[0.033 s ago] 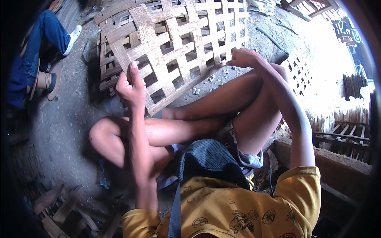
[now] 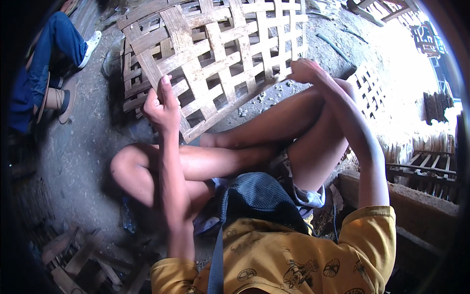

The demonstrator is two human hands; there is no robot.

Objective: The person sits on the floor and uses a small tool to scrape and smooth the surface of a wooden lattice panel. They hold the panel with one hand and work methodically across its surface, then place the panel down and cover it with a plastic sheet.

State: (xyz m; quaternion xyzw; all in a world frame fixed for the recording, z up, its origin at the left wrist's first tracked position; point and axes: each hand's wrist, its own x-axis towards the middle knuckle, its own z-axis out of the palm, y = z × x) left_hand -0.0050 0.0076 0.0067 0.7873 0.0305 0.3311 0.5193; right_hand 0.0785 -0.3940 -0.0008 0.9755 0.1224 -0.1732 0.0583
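A large open-weave bamboo basket (image 2: 223, 63), made of flat pale strips, stands tilted beyond my crossed legs. Through the gaps in its near side more slats show behind. My left hand (image 2: 164, 105) is closed round its left edge strip, thumb lying up along the strip. At the lower right, my right hand (image 2: 304, 71) is closed on the basket's bottom rim, fingers bent inward. Whether it also pinches a smaller strip there is hidden by the fingers.
Another person's jeans-clad leg (image 2: 61, 41) and white shoe (image 2: 90, 49) are at the far left. More lattice work (image 2: 369, 93) lies beyond my right knee. A wooden beam (image 2: 416, 198) runs along the right; scrap slats (image 2: 81, 255) lie at the lower left.
My right hand has slid slightly to the right along the basket's rim. My left hand and the basket stay almost where they were.
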